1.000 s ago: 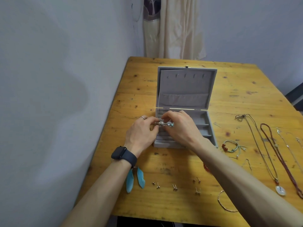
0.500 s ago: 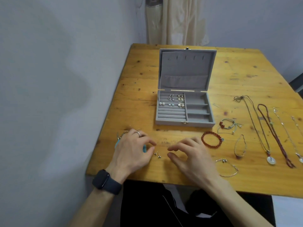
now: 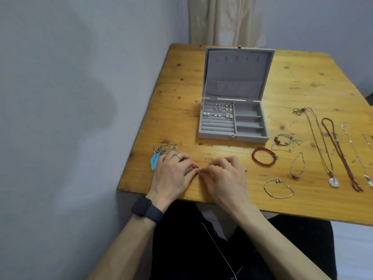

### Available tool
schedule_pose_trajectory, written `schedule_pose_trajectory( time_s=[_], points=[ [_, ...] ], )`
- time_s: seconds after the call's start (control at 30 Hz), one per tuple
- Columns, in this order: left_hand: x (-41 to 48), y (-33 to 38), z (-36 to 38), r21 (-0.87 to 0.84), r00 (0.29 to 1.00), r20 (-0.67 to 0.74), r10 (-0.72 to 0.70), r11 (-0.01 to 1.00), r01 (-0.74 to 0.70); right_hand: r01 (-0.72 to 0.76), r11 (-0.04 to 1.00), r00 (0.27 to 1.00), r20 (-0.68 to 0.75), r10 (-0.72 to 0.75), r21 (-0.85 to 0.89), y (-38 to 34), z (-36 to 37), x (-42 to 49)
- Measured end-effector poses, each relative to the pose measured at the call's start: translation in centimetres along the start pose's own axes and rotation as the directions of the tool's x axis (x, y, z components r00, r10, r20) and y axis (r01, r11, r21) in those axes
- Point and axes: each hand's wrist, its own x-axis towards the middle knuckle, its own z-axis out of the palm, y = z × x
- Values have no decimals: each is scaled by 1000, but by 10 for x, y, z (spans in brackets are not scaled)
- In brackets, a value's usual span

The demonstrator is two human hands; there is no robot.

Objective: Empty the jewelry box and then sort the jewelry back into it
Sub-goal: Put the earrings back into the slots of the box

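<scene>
- The grey velvet-lined jewelry box (image 3: 232, 122) stands open mid-table; several small stud earrings (image 3: 222, 111) already sit in its back ring-roll rows, its right compartments bare.
- Out on the yellow wooden table (image 3: 181, 98): turquoise feather earrings (image 3: 159, 154), a red bead bracelet (image 3: 263, 156), a thin silver bangle (image 3: 278, 188), long cord necklaces (image 3: 323, 142).
- The left hand (image 3: 171, 174) and right hand (image 3: 224, 176) meet fingertip to fingertip, pinched narrow at the near edge (on something tiny; I cannot tell what).
- Sorting looks barely begun.

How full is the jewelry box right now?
Partly filled: the jewelry box holds earrings in its left slots; right compartments look empty.
</scene>
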Motion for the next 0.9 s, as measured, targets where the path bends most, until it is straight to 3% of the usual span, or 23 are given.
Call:
schedule_pose_trajectory(
  time_s=[0.27, 0.43, 0.6, 0.9],
  points=[
    [3, 3, -2, -10, 999, -40, -14, 1000, 13, 85, 996, 996, -36, -85, 2, 8, 0, 2],
    [27, 14, -6, -177, 995, -62, -79, 982, 67, 38, 987, 995, -93, -23, 159, 23, -24, 12],
    [71, 31, -4, -256, 998, -7, -57, 965, 54, -46, 989, 996, -70, 56, 139, 57, -47, 48],
    [139, 45, 15, -136, 993, 111, -45, 989, 60, -117, 993, 990, 82, 114, 24, 91, -46, 117]
  ],
)
